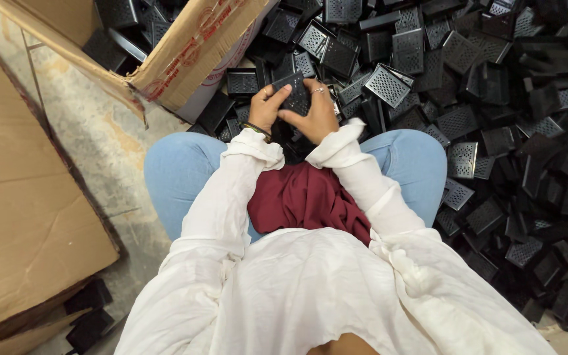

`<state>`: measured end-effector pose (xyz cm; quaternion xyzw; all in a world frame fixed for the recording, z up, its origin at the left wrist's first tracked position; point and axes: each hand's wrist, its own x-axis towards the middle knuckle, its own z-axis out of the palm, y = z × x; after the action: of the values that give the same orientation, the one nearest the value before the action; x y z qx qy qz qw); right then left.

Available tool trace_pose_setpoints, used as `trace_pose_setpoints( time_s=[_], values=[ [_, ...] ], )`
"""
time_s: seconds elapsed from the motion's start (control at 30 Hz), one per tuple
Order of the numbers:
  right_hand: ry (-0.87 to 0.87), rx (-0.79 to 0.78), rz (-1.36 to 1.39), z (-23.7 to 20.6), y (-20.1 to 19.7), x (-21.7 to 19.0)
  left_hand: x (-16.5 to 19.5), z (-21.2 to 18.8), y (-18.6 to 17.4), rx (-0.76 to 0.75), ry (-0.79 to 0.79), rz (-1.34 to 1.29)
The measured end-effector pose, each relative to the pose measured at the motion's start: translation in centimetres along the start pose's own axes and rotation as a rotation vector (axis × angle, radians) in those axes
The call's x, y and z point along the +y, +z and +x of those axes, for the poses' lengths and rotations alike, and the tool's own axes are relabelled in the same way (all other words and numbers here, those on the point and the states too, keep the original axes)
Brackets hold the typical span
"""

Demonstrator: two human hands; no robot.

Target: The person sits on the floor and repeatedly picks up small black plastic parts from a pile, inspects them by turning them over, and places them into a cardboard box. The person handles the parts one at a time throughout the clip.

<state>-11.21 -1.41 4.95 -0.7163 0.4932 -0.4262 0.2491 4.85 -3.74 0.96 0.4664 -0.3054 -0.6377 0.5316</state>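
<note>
The black perforated part (295, 94) is half hidden by both hands' fingers (283, 92).

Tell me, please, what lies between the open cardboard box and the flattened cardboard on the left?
In the head view, a bare strip of worn concrete floor separates the open cardboard box from the flattened cardboard; nothing lies on that stretch.

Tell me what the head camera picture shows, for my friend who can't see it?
A seated person's left hand and right hand together hold a small black perforated plastic part above their knees. A big pile of the same black parts covers the floor ahead and to the right, and an open cardboard box holding more lies at upper left.
</note>
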Motion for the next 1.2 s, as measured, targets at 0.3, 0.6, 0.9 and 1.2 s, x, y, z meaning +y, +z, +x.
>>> trace_pose_setpoints(
  time_s=[0.3,0.6,0.9,1.2],
  values=[
    [0.276,-0.138,0.712,-1.4,0.1,-1.0,1.7,-0.3,-0.3,-0.033,-0.052,-0.392],
    [0.315,-0.198,0.724,-1.4,0.7,-1.8,-0.1,0.6,-0.2,-0.138,0.13,-0.257],
    [0.201,-0.196,0.64,-2.1,1.2,-0.6,-0.9,0.3,-0.4,-0.113,0.164,-0.24],
    [0.747,-0.225,1.077,-2.2,0.1,3.6,1.1,0.3,-1.0,-0.211,0.07,-0.475]
  ],
)
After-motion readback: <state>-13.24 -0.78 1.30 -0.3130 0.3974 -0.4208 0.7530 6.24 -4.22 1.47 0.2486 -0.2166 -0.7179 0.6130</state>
